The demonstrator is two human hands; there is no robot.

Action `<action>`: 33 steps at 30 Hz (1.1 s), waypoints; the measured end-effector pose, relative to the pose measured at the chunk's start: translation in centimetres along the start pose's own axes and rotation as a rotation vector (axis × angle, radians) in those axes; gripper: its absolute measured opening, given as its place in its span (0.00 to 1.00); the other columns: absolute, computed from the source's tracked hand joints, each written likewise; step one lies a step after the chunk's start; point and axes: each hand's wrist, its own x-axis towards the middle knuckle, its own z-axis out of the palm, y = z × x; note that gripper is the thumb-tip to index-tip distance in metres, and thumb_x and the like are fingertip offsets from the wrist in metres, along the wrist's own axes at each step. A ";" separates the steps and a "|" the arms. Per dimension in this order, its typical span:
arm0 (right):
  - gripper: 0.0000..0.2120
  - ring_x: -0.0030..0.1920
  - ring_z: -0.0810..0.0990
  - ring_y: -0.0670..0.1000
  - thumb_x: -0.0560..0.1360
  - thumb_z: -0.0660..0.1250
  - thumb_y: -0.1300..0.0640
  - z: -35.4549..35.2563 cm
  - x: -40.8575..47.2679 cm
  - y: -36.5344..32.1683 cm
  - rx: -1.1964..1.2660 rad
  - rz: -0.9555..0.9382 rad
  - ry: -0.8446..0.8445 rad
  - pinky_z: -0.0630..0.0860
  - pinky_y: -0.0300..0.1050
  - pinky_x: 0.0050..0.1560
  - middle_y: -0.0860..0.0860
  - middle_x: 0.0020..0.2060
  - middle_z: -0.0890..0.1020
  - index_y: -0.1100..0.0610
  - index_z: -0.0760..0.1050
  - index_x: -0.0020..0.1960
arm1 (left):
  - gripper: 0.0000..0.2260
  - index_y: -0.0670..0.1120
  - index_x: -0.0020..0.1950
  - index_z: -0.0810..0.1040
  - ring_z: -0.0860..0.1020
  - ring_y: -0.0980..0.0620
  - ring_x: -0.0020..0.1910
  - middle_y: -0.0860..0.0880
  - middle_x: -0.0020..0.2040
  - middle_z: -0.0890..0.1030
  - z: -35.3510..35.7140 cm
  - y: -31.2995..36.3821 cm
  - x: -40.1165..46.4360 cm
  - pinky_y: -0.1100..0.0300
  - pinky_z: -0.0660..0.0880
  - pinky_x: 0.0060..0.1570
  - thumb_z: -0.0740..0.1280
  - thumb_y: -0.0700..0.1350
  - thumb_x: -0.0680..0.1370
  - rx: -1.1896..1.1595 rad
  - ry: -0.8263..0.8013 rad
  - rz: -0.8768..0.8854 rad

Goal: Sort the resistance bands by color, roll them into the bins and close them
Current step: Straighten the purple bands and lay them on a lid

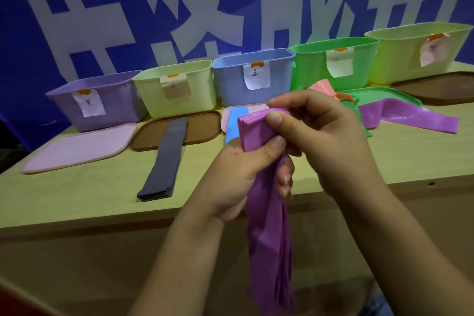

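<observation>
Both hands work one purple band (266, 213) in the air, just past the table's (77, 202) near edge. Right hand (331, 141) pinches the folded top end between thumb and fingers, likely to start the roll tight; left hand (238, 177) grips the band just below with thumb across it, so the tail hangs free below the table edge and can feed up. Roll barely begun, my read. Five open bins line the far edge: purple bin (97, 108) at the left end, then pale yellow bin (177, 90), blue bin (254, 77), green bin (333, 64), and a second yellow bin (415, 54) at the right end. Each has a paper label on its front wall and a lid lying flat in front, ready for closing. Grey band (164, 161) lies folded across the brown lid (177, 131) toward the near edge. Another purple band (407, 117) sprawls by the green lid (384, 96), unsorted. A blue band (234, 123) shows behind the hands.
</observation>
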 end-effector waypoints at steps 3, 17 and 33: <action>0.34 0.35 0.79 0.43 0.63 0.68 0.29 0.4 -1.3 2.5 0.169 0.252 -0.070 0.77 0.37 0.34 0.46 0.39 0.81 0.54 0.68 0.56 | 0.09 0.38 0.43 0.75 0.76 0.50 0.25 0.45 0.27 0.75 -0.1 0.7 0.2 0.58 0.77 0.30 0.62 0.44 0.77 -0.046 0.089 0.068; 0.24 0.48 0.83 0.53 0.73 0.66 0.41 1.2 -5.7 5.3 0.607 0.669 -0.657 0.77 0.47 0.55 0.58 0.48 0.83 0.58 0.76 0.58 | 0.11 0.38 0.45 0.77 0.83 0.40 0.46 0.38 0.42 0.84 -2.2 2.6 1.0 0.48 0.80 0.50 0.62 0.45 0.74 0.125 0.057 -0.007; 0.25 0.52 0.81 0.54 0.69 0.71 0.40 1.9 -7.2 7.6 0.680 0.784 -0.583 0.78 0.52 0.54 0.59 0.50 0.83 0.59 0.79 0.56 | 0.10 0.39 0.48 0.76 0.74 0.57 0.26 0.48 0.34 0.80 -2.7 2.6 2.6 0.63 0.75 0.30 0.59 0.44 0.75 -0.122 0.036 -0.013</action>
